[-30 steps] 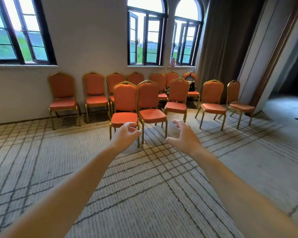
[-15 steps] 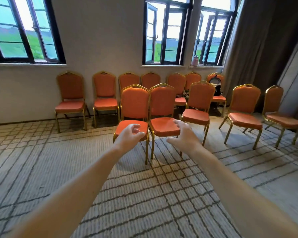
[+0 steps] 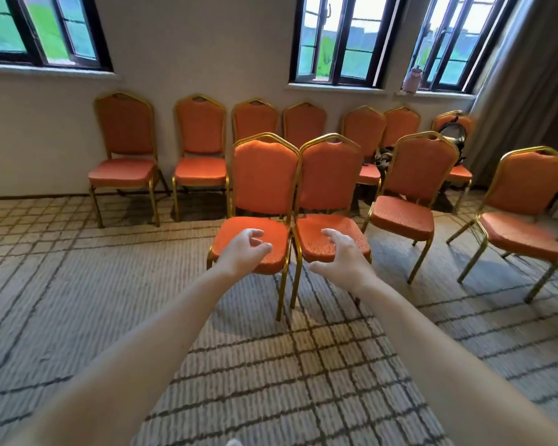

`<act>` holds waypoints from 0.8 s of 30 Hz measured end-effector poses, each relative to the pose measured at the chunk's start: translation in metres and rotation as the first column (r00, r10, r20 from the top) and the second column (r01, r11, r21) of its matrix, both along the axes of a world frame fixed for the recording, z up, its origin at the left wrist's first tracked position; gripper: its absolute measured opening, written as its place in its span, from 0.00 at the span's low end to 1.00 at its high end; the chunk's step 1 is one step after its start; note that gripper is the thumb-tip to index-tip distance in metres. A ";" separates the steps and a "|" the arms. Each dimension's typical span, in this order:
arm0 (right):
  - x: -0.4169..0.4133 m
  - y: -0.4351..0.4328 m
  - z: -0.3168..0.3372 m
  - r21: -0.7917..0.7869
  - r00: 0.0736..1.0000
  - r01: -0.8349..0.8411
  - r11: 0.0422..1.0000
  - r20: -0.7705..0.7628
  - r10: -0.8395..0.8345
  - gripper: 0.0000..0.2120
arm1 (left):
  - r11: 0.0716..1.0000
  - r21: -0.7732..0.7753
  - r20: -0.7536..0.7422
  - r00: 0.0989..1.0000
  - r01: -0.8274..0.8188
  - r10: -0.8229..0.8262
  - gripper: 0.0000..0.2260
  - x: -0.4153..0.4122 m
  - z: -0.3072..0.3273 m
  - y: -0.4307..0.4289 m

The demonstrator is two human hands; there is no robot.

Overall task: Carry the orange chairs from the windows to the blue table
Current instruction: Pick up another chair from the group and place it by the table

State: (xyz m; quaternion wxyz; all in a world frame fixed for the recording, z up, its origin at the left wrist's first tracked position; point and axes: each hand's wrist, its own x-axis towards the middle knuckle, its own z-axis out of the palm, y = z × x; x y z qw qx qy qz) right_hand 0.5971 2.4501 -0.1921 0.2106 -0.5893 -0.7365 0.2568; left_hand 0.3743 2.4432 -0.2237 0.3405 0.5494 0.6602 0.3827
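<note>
Closer now: front chairs loom larger. Left hand (image 3: 243, 251), right hand (image 3: 342, 256) loosely spread, holding nothing (mid-reach). We grab left front chair (image 3: 264, 185) by frame.

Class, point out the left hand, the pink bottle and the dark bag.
left hand (image 3: 243, 252): head view, back of the hand.
pink bottle (image 3: 411, 81): head view, its body.
dark bag (image 3: 453, 136): head view, its upper part.

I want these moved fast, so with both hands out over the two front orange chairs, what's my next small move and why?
Probably lower each hand onto a seat's front edge and grasp: the left hand hangs open over the left orange padded gold-framed chair, the right hand open over the matching chair beside it, and neither holds anything yet.
</note>
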 end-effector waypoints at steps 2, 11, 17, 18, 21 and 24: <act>-0.011 0.048 -0.008 -0.043 1.000 0.002 0.999 0.020 -0.001 0.40 | 0.999 -0.038 0.001 1.000 -0.006 0.006 0.21 -0.010 -0.008 0.051; -0.044 0.217 -0.056 -0.208 0.998 -0.001 0.978 0.056 0.013 0.39 | 0.981 -0.191 0.046 0.997 -0.045 0.055 0.20 -0.040 -0.058 0.211; -0.078 0.359 -0.096 -0.287 0.982 -0.119 0.951 0.109 0.156 0.39 | 0.940 -0.297 0.088 0.976 -0.167 0.201 0.20 -0.063 -0.108 0.303; -0.086 0.385 -0.103 -0.304 0.975 -0.148 0.941 0.116 0.190 0.39 | 0.925 -0.321 0.095 0.965 -0.202 0.244 0.20 -0.066 -0.116 0.322; -0.103 0.458 -0.121 -0.344 0.949 -0.242 0.907 0.112 0.295 0.39 | 0.870 -0.371 0.114 0.914 -0.324 0.389 0.20 -0.071 -0.137 0.375; -0.116 0.512 -0.139 -0.377 0.911 -0.315 0.871 0.139 0.389 0.39 | 0.801 -0.435 0.146 0.846 -0.411 0.514 0.20 -0.068 -0.157 0.415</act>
